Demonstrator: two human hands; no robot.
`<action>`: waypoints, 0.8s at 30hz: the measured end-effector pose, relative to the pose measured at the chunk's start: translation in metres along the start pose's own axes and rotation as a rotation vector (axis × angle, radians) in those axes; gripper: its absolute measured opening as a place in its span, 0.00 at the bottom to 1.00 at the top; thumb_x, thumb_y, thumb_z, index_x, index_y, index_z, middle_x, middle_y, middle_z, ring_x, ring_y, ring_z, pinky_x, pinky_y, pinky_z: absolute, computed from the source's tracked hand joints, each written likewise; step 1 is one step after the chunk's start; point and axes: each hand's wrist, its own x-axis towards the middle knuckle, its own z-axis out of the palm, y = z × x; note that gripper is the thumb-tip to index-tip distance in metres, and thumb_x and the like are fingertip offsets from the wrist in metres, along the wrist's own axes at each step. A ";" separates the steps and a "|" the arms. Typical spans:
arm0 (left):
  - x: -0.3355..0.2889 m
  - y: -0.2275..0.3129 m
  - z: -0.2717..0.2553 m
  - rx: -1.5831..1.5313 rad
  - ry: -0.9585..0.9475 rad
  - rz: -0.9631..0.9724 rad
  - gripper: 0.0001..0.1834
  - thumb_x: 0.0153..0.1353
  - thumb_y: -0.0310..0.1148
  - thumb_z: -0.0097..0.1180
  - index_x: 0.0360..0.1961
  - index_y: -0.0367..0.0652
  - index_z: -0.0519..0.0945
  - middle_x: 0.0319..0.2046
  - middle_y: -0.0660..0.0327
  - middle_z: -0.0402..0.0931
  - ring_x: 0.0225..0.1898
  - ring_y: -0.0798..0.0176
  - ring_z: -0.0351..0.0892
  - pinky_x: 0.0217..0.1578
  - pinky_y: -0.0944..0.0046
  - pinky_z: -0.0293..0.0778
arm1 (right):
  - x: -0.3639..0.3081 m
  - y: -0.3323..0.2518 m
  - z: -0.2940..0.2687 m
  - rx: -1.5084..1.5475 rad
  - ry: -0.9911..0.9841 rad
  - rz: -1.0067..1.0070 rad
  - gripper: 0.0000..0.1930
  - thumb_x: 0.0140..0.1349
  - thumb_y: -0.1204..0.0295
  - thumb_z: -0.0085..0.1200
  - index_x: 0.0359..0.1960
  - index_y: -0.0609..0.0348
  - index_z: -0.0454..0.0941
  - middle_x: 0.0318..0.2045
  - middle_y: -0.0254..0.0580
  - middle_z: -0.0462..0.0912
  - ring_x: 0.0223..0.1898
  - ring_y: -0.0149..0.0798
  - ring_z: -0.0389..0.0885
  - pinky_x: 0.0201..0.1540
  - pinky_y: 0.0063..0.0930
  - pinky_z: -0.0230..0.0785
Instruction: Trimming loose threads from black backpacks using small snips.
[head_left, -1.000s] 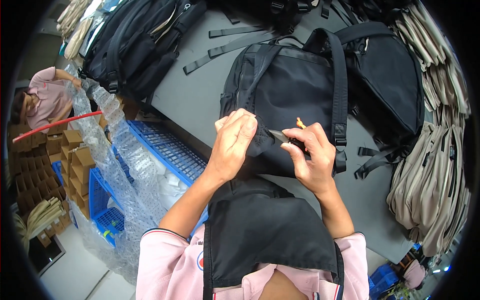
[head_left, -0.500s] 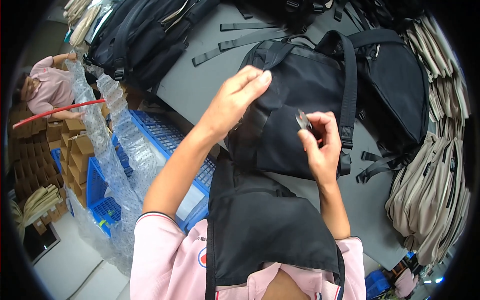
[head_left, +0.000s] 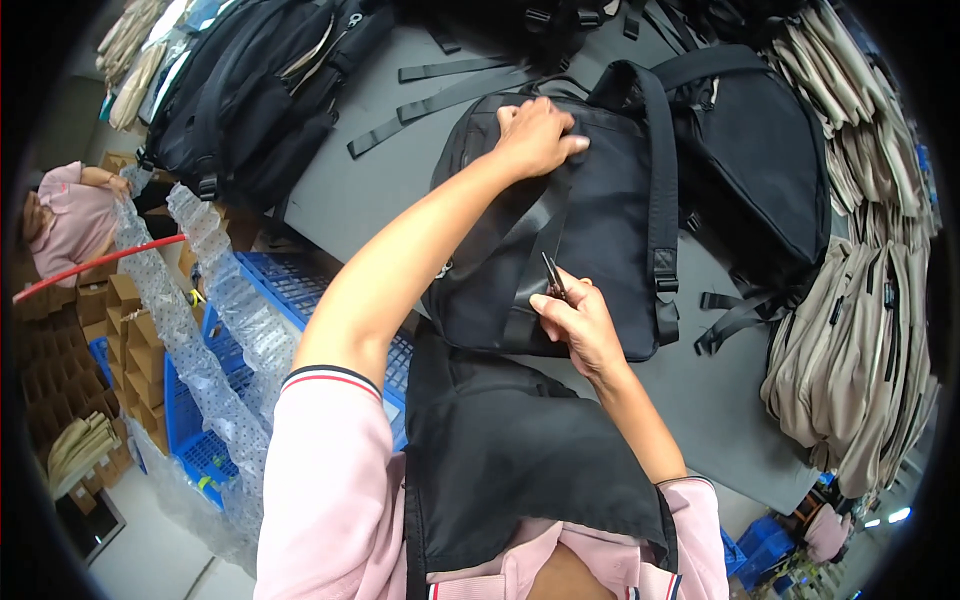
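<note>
A black backpack [head_left: 610, 200] lies on the grey table in front of me. My left hand [head_left: 540, 138] is at its upper part, fingers curled and closed on a shoulder strap [head_left: 540, 215], which runs down across the bag from under the hand. Lower down, over the bag's near part, my right hand [head_left: 582, 322] grips a small pair of thread snips [head_left: 553, 278]. Their dark blades point up and away from me. Part of the snips is hidden in the palm.
Another black backpack [head_left: 765, 160] lies against the right side. More black bags [head_left: 240, 110] sit at the far left. Beige bags [head_left: 840, 360] hang or stack at the right edge. Blue crates [head_left: 270, 285] and bubble wrap [head_left: 190, 340] stand left, near a person in pink [head_left: 75, 220].
My left hand has moved right and farther away, onto the upper part of the bag. My right hand with the snips has shifted left and nearer. The whole view has shifted slightly.
</note>
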 end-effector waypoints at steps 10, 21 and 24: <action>-0.102 0.029 -0.052 -0.599 0.500 -0.212 0.13 0.62 0.35 0.51 0.26 0.36 0.75 0.25 0.60 0.72 0.27 0.69 0.72 0.30 0.70 0.68 | 0.012 -0.011 -0.017 0.248 0.145 -0.080 0.07 0.61 0.70 0.52 0.27 0.56 0.69 0.19 0.31 0.74 0.14 0.19 0.65 0.15 0.11 0.49; -0.185 0.070 -0.039 -1.431 0.007 -0.481 0.10 0.60 0.29 0.55 0.41 0.36 0.75 0.31 0.62 0.77 0.30 0.73 0.74 0.33 0.73 0.70 | -0.014 -0.009 -0.005 -0.484 0.412 -0.495 0.13 0.52 0.72 0.60 0.39 0.60 0.72 0.29 0.40 0.75 0.29 0.30 0.76 0.30 0.21 0.69; -0.185 0.075 -0.044 -1.410 -0.010 -0.492 0.10 0.60 0.29 0.55 0.41 0.36 0.75 0.31 0.61 0.77 0.30 0.72 0.74 0.32 0.73 0.70 | -0.034 -0.015 -0.013 -0.730 0.444 -0.631 0.12 0.49 0.78 0.60 0.36 0.61 0.74 0.29 0.40 0.75 0.25 0.32 0.77 0.26 0.22 0.69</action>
